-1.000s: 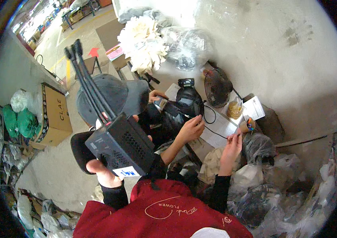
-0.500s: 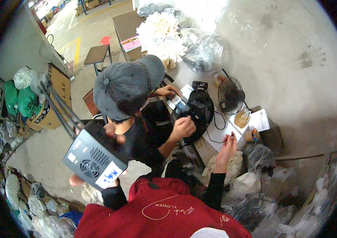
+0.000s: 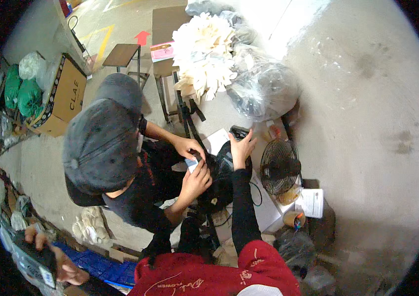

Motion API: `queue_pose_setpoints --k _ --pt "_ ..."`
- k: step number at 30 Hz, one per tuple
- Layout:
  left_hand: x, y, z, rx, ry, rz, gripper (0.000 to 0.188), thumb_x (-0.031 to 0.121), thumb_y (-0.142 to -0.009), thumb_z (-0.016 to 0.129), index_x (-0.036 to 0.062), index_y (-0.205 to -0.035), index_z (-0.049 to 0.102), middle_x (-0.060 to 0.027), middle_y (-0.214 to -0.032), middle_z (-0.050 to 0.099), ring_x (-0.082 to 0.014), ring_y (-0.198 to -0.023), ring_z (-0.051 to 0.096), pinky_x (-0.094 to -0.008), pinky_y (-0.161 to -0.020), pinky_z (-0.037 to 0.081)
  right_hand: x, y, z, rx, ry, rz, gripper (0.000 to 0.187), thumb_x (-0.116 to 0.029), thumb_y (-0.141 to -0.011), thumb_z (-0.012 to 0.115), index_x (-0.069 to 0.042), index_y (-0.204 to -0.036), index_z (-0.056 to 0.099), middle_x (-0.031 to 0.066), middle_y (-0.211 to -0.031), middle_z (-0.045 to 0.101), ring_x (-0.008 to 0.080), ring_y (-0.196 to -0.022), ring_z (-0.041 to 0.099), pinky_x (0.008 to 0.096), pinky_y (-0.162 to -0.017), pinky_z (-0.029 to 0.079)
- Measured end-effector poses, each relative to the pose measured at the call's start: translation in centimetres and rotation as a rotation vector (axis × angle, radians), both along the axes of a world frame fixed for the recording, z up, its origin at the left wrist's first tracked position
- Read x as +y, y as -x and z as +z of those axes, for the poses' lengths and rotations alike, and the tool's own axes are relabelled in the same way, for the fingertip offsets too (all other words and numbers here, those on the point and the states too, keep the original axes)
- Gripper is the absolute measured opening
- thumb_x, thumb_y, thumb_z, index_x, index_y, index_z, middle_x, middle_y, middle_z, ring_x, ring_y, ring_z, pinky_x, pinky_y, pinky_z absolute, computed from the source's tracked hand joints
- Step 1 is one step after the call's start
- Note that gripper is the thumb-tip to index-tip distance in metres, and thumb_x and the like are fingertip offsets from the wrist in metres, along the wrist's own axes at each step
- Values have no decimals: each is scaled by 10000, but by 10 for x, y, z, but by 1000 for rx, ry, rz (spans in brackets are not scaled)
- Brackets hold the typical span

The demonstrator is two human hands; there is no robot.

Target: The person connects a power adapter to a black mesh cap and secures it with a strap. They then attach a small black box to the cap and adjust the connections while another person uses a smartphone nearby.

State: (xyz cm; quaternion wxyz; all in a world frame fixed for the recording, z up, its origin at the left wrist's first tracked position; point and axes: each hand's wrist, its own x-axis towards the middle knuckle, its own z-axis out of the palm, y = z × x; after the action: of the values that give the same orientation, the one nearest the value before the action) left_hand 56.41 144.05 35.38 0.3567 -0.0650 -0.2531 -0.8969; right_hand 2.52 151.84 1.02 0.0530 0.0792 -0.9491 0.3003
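Observation:
At the lower left my left hand (image 3: pixel 66 265) grips a dark boxy device (image 3: pixel 31 261), held low over the floor. Its antennas and vented face, seen half a second ago, are turned away or out of sight. My right hand (image 3: pixel 242 149) reaches across the table, its thumb and fingers around a small black device (image 3: pixel 239 131). Beneath that forearm lies a black bag-like item (image 3: pixel 218 180), partly covered. A co-worker in a grey cap (image 3: pixel 103 138) sits just left of it, both hands (image 3: pixel 195 180) on a small white-and-dark object.
A black wire fan (image 3: pixel 280 167) stands right of my arm. Beyond it are a paper calendar (image 3: pixel 311 203) and a brown cup (image 3: pixel 294 219) of pens. Clear plastic bags (image 3: pixel 263 89) and cream gloves (image 3: pixel 204 52) pile up behind. A cardboard box (image 3: pixel 66 96) stands at left.
My right hand has moved up and left from above the papers to the small black device. My left hand has swung the boxy device down and left. The co-worker's head appears farther left.

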Motion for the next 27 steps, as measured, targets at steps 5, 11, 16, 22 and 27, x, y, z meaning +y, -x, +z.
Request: queue_pose_setpoints --k 5,11,16,22,27 --pt "47 216 -216 -77 -401 -232 427 307 -951 518 71 -1288 401 -107 -1163 461 -288 -1038 479 -417 -855 397 -21 44 -47 -145 -117 -11 968 -464 -633 879 -171 -1413 387 324 -1376 338 538 -1203 432 554 -988 420" --pt "93 306 -427 -105 -795 -431 533 402 -979 465 47 -1375 428 -97 -1238 489 -271 -1161 450 -425 -1041 321 13 22 -59 268 270 122 796 -266 -602 918 -70 -1214 449 280 -1365 356 467 -1255 402 563 -1036 370" --pt "97 315 -403 -172 -1013 -526 547 469 -983 496 73 -1357 443 -47 -1059 516 -228 -1006 487 -363 -938 396 32 -6 -64 450 550 230 827 -207 -543 938 -90 -1167 407 292 -1422 294 477 -1294 368 581 -1053 366" --pt "98 315 -427 -299 -1043 -530 418 410 -975 473 89 -1243 475 -72 -1019 525 -257 -965 507 -399 -859 434 40 -14 -60 517 491 233 826 -182 -603 898 -127 -1208 340 295 -1391 289 481 -1249 383 586 -1013 391" --pt "93 309 -446 -262 -989 -474 456 418 -937 511 89 -1249 464 -81 -1021 523 -267 -988 502 -413 -876 426 42 -13 -60 505 533 213 745 -257 -555 929 -131 -1110 448 307 -1420 287 518 -1299 335 629 -1011 374"
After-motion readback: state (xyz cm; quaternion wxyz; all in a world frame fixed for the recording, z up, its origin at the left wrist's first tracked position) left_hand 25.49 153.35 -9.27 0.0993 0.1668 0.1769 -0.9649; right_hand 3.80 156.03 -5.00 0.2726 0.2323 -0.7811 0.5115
